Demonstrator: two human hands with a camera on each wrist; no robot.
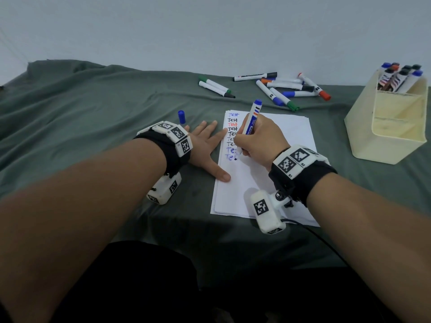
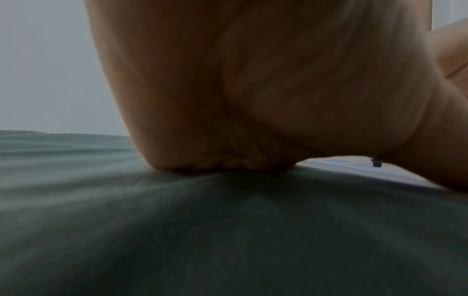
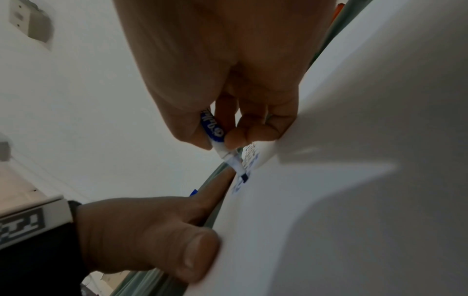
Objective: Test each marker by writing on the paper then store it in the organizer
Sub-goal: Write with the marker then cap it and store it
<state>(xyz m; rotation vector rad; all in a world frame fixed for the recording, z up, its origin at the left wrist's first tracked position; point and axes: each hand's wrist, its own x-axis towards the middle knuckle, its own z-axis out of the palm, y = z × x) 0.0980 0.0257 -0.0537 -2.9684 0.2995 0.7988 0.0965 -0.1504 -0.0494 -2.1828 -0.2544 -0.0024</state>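
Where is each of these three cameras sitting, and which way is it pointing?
Head: worn on the head, looking forward and down at both forearms, the left hand, the right hand, the marker, paper and organizer.
Left wrist: low on the cloth, looking along the palm, which fills the picture.
Right wrist: under the wrist, looking along the fingers to the marker tip on the paper.
Shared: head and right wrist both show the marker, the paper and the left thumb.

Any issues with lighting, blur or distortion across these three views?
Head view: dim, even light, sharp on the paper, edges bowed by the wide lens. Left wrist view: dark and soft, the left hand fills it. Right wrist view: tilted, the right hand blurred, shadows across the paper.
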